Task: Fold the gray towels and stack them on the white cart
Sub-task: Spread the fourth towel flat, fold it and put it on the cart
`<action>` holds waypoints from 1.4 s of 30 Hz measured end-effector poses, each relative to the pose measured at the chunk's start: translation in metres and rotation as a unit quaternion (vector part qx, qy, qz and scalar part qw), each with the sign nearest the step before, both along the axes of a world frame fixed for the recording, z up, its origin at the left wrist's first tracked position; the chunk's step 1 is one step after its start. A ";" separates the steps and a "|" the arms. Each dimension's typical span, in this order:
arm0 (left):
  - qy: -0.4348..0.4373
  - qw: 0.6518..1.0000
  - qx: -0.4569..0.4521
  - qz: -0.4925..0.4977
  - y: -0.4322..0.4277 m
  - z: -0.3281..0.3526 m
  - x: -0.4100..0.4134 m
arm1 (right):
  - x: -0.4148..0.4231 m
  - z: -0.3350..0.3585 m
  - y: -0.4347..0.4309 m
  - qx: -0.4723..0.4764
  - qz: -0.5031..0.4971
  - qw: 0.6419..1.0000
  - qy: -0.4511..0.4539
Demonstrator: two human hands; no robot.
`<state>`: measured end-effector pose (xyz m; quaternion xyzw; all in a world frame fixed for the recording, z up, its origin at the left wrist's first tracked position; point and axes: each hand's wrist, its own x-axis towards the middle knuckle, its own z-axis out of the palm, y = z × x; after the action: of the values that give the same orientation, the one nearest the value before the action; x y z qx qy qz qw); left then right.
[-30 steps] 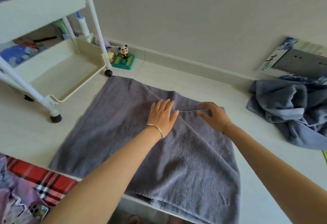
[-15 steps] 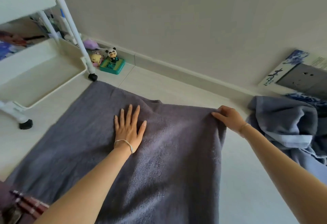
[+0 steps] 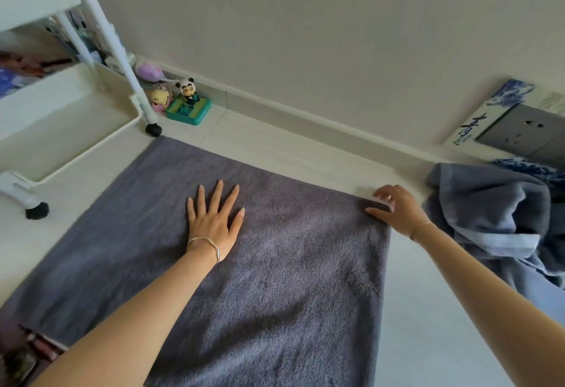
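Gray towel (image 3: 275,264) spread on floor at 6 o'clock, white cart (image 3: 61,129) at 10. Left hand (image 3: 214,221) flat, fingers splayed, pinning cloth; right hand (image 3: 394,209) loosely on far-right corner, apparently squaring the edge. Unfolded towel heap (image 3: 495,218) at 3 o'clock.

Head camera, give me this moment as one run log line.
step: smoothing | gray towel: spread on floor | left hand: flat on towel | right hand: at far right corner | white cart: left | towel pile: unfolded, right

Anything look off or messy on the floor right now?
Only the crumpled heap of towels against the wall at right, unfolded. The gray towel lies flat under the left hand, with the right hand at its far corner.
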<state>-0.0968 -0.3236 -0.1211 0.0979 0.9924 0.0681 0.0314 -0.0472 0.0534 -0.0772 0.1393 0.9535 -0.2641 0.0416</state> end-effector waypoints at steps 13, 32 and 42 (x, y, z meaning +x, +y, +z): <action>-0.029 0.985 0.013 -0.168 0.056 0.004 0.029 | 0.086 0.000 -0.070 -0.352 -0.283 0.884 -0.123; -0.076 0.965 0.015 -0.252 -0.017 0.007 0.095 | 0.225 0.011 -0.162 -0.364 -0.326 0.857 -0.162; -0.056 0.952 0.014 -0.302 -0.031 0.007 0.108 | 0.260 -0.003 -0.216 0.000 -0.363 0.921 0.142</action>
<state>0.0116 -0.3544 -0.1145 0.3895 0.9119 0.0748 0.1051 0.2127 -0.1622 -0.0802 0.4368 0.8335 -0.2783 -0.1925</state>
